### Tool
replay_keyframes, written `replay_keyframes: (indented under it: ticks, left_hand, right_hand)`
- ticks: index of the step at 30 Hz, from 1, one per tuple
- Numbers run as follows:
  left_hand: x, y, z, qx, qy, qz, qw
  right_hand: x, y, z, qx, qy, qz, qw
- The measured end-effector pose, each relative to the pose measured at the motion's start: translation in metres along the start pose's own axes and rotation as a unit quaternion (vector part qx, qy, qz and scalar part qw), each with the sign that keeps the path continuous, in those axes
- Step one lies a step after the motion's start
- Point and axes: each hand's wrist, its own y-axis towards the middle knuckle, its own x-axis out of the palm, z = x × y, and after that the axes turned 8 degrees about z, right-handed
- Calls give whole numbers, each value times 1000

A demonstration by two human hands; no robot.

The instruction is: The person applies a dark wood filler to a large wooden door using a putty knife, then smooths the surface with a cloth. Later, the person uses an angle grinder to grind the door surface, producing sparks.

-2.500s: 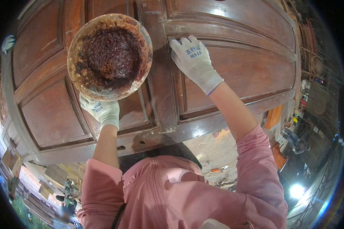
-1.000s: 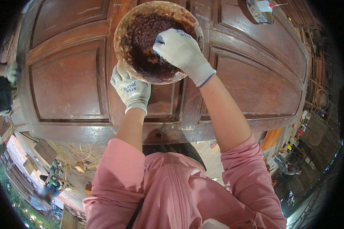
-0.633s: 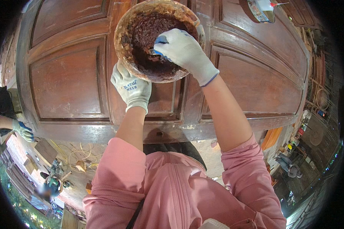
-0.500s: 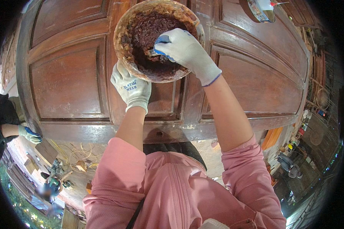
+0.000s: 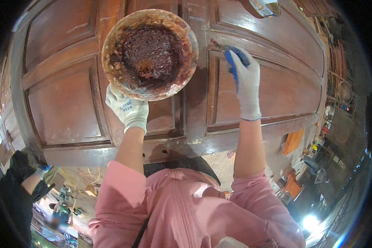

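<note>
My left hand [image 5: 128,109], in a white glove, grips the near rim of a round bowl [image 5: 149,53] caked with dark reddish-brown paste. The bowl is held over a brown panelled wooden door [image 5: 62,103] that lies flat below me. My right hand [image 5: 246,84], also gloved, is closed on a small blue-handled tool [image 5: 231,56] whose stained tip touches the door's moulding to the right of the bowl.
Another person in dark clothes with a gloved hand [image 5: 22,186] stands at the lower left beside the door. An orange stool [image 5: 292,141] and workshop clutter lie to the right. A can [image 5: 265,6] rests on the door's far end.
My right hand has come out of the bowl and moved right to the door panel with the tool. The bowl has dropped slightly lower in view.
</note>
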Motion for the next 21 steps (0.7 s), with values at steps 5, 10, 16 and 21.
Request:
replay_keyframes:
  ticks: [5,10,16,21]
  left_hand:
    - [2,-2,0,-12,0,-8,1000]
    - [1,-3,1,-57,-24,-7,998]
    - [4,-4,-2,-76,-12,-10,997]
    - [4,-3,0,-86,-20,-14,996]
  right_hand:
    - [17,1,54,-190,-149,88,966]
    - [37,-5,66,-246,-272,136,920]
    - [51,-15,63,-262,-395,121,872]
    - [57,-14,57,-239,-409,104,874]
